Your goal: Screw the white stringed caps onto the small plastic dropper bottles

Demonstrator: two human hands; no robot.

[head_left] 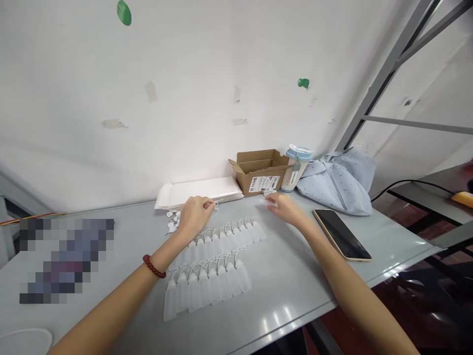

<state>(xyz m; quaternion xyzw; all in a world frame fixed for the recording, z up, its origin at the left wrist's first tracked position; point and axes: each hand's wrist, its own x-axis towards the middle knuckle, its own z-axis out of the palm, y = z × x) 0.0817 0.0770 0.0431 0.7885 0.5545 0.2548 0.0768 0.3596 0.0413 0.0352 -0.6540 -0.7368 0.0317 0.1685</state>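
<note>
My left hand [195, 215] is closed in a pinch on a thin white cord loop [216, 208]. To the right, my right hand [285, 208] has its fingertips together at a faint translucent piece [264, 202], too blurred to make out fully. Between and below the hands lie two rows of frosted plastic sleeves with white cord loops: a back row [221, 241] and a front row [207, 286]. My left forearm partly covers the back row's left end. Several small white pieces [171, 226] lie beside my left hand.
A stack of white padded envelopes [199, 191] lies against the wall. Right of it stand an open cardboard box [263, 172] and a blue-lidded cup [295, 170]. A pale blue cloth bag [338, 182] and a phone [342, 234] lie to the right. A blurred-out patch [66, 261] covers the left.
</note>
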